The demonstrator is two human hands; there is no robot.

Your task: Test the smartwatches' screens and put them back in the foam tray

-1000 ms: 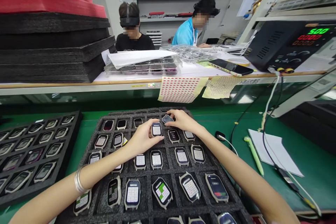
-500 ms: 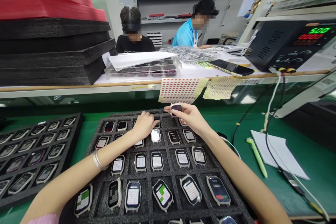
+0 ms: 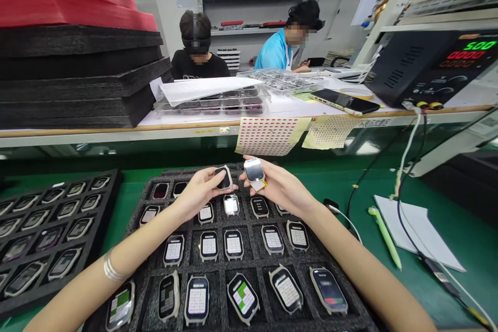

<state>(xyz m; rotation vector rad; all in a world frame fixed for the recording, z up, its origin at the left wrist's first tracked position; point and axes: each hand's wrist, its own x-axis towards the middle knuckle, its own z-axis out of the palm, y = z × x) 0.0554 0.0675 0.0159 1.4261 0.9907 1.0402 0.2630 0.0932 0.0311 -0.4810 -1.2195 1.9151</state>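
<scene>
In head view, gripping dark-faced watch (image 3: 223,180) in left hand (image 3: 201,190), pinched near its edge, and holding glossy-faced watch (image 3: 254,170) in right hand (image 3: 280,187), just right of the first but apart, with long axis roughly fore-and-aft, above far part of foam tray (image 3: 217,266)

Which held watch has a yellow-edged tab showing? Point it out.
The watch in the right grip: a pale tab with a yellow edge shows below its screen. The other watch, in the left grip, shows none.
</scene>
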